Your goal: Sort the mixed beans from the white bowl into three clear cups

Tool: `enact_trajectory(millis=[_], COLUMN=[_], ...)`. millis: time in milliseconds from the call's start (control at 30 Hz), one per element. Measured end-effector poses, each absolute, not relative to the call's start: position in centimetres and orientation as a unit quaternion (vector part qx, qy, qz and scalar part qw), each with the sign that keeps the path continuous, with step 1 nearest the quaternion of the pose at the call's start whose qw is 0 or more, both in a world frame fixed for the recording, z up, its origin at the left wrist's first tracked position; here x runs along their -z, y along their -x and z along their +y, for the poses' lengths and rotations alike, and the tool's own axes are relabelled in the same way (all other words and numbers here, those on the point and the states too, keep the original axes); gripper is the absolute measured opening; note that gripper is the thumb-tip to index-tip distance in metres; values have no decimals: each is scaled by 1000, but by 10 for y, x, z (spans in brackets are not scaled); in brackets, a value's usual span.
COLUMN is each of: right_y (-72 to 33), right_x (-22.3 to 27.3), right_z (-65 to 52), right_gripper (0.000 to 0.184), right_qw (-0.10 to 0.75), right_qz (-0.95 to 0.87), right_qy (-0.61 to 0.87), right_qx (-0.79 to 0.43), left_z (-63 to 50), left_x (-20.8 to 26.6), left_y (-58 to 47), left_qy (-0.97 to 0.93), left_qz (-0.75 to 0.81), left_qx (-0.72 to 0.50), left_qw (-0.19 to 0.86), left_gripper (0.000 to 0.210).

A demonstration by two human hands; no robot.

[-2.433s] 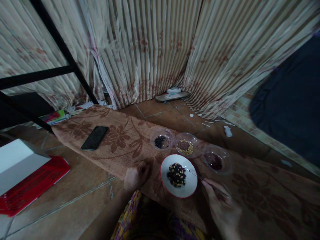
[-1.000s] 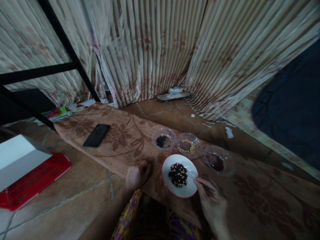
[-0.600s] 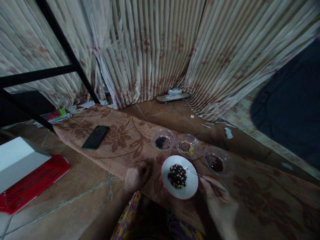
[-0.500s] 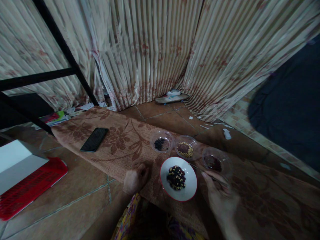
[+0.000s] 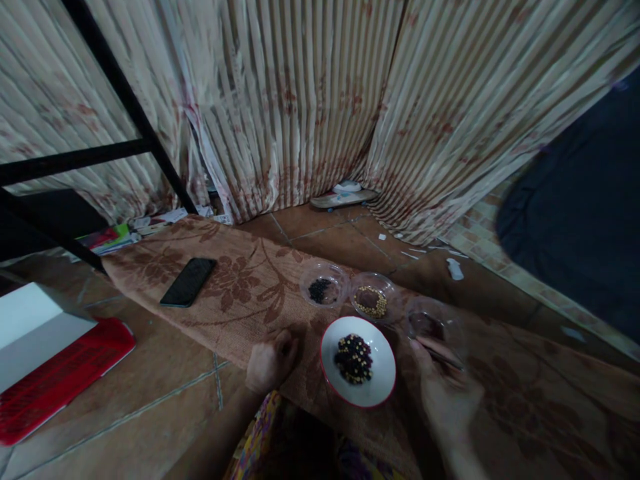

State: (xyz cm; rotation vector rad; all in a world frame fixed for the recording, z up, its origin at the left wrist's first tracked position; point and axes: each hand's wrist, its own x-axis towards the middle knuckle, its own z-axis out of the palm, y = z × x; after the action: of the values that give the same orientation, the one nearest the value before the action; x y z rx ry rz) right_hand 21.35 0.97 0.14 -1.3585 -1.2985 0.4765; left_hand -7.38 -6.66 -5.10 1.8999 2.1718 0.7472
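You seem to be in a home: striped curtains (image 5: 300, 100) fall to a tiled floor (image 5: 150, 363), a skateboard (image 5: 337, 200) lies (rather casually) by their hem, and a flower-patterned cloth (image 5: 250, 293) spreads before you.

Phone (image 5: 188, 283) to cups (image 5: 337, 283): passable over desk (image 5: 250, 310)
Beyond bowl (image 5: 381, 370): cups block the way
Right of bowl: right hand (image 5: 447, 393) blocks

The forearms (image 5: 220, 427) are bare, the garment (image 5: 254, 433) patterned yellow and purple.
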Motion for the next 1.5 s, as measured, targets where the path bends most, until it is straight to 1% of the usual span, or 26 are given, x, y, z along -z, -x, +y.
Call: enact_trajectory(millis=[233,400,567,800,1067,1333,1500], right_y=[-217,-216,-214,-213,-215,-214,-214], right_x=[12,20,26,26,30,29,29], right_z=[-22,-25,-21,-20,-20,-22,-22], right_gripper=[31,27,27,26,26,21,21], right_qw=[477,455,452,438,449,452,455], right_qz=[-593,-627,-643,-666,-669,-680,-673], right_qy=[593,569,560,548,543,524,530], right_qx=[-264,-275,-264,-254,-239,-242,-243], left_z=[-66,-66,-66,-66,-66,-67,-67], left_x=[53,51,52,53,53,56,56], left_y=[75,74,75,74,74,75,75], left_qy=[-639,-637,-635,-634,-633,-635,-631], left_qz=[727,729,736,733,732,733,737], left_qx=[-242,-240,-225,-239,-242,-236,-234], left_qw=[67,67,67,66,68,60,64], left_gripper=[28,29,29,30,30,29,30])
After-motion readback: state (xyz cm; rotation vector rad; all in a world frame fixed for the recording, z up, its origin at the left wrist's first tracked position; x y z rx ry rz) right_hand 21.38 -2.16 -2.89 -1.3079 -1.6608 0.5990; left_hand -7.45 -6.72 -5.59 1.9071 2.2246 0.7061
